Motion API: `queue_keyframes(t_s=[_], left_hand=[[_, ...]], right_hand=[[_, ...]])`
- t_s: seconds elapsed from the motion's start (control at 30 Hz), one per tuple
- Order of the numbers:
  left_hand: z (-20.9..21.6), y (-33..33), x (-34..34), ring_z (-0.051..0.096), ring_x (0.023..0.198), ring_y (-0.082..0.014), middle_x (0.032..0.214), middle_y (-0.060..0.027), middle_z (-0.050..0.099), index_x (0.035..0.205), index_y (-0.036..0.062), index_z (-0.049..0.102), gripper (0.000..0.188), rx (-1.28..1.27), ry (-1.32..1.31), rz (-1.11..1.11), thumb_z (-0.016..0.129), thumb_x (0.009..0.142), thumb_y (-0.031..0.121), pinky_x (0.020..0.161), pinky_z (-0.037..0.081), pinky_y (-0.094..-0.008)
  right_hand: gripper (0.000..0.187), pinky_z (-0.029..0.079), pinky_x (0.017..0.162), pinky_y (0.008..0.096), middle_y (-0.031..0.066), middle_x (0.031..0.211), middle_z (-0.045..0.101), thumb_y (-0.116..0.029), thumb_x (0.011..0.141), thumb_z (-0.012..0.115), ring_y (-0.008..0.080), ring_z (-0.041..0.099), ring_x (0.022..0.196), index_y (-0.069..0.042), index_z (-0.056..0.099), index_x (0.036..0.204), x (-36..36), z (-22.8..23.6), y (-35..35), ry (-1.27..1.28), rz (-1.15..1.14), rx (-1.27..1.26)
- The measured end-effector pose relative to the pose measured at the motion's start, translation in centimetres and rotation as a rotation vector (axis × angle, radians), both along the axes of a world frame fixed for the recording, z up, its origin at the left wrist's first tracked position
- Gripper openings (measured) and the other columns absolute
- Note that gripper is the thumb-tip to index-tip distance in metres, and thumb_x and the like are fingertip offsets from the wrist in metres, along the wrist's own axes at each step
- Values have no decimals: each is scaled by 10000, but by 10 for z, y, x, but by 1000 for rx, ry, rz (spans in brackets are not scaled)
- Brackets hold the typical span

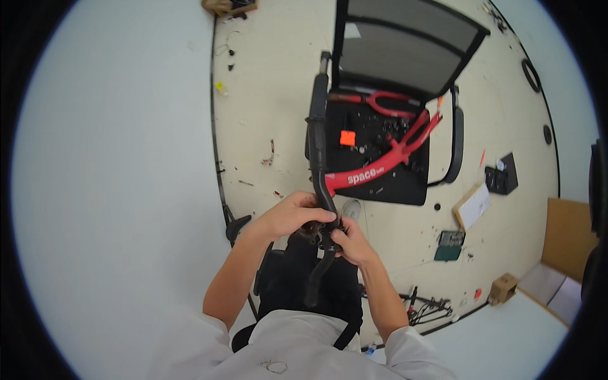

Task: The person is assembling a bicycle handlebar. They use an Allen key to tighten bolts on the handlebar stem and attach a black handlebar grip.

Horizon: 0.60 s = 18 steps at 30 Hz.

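Note:
A black bicycle handlebar [320, 171] runs away from my lap toward the chair, its bent near end low over my legs. Around its middle, my left hand [292, 214] is closed, with the thumb lying along the bar and the other fingers partly hidden underneath. A little nearer and to the right, my right hand [353, 243] grips the same bar, thumb pressed against a small dark fitting. Beyond the bar, a red bicycle frame [367, 173] lies on the seat of a black office chair [396, 195]. A red fork [386, 104] rests behind it.
An orange block [348, 138] and several small parts lie on the seat. On the floor at right are a green tool case [448, 253], a white-topped flat box [474, 206] and a cardboard box [504, 289]. A white wall [126, 164] stands at left.

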<state>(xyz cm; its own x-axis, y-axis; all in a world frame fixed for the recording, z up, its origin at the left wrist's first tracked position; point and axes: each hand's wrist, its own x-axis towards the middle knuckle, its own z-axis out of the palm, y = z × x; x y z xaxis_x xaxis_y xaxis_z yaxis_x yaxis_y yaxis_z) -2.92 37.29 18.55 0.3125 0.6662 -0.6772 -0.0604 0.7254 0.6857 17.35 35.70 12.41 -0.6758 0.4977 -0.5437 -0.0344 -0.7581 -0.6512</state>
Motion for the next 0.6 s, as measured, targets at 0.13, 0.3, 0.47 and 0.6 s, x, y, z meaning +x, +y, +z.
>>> queue_keyframes(t_s=[0.13, 0.3, 0.47, 0.6], left_hand=[[-70, -22, -7, 640, 775, -106, 847, -52, 710, 945, -13, 739, 213, 47, 19, -34, 756, 832, 166, 703, 491, -247], [-162, -63, -13, 606, 669, -83, 770, -35, 681, 906, -17, 730, 298, 312, 31, -61, 794, 831, 264, 602, 469, -236], [-178, -142, -9, 596, 635, -85, 763, -35, 674, 906, -27, 726, 288, 277, -26, -14, 778, 844, 249, 583, 461, -227], [-171, -201, -7, 600, 620, -85, 760, -32, 674, 912, -33, 719, 288, 405, -18, 28, 764, 854, 245, 564, 458, -221]], right_hand=[[186, 394, 444, 212, -7, 706, 602, -190, 861, 575, 65, 529, 531, -36, 637, 945, -6, -65, -27, -13, -27, 115], [231, 389, 465, 209, -14, 709, 618, -253, 923, 569, 56, 525, 538, -43, 664, 912, -14, -153, -65, 84, -41, 245], [399, 433, 462, 236, 58, 771, 656, -400, 922, 625, 107, 595, 567, -2, 652, 935, -13, -191, -147, 169, -132, 210], [417, 424, 450, 225, 56, 756, 650, -422, 952, 593, 112, 595, 566, -10, 646, 919, -14, -185, -200, 182, -136, 242]])
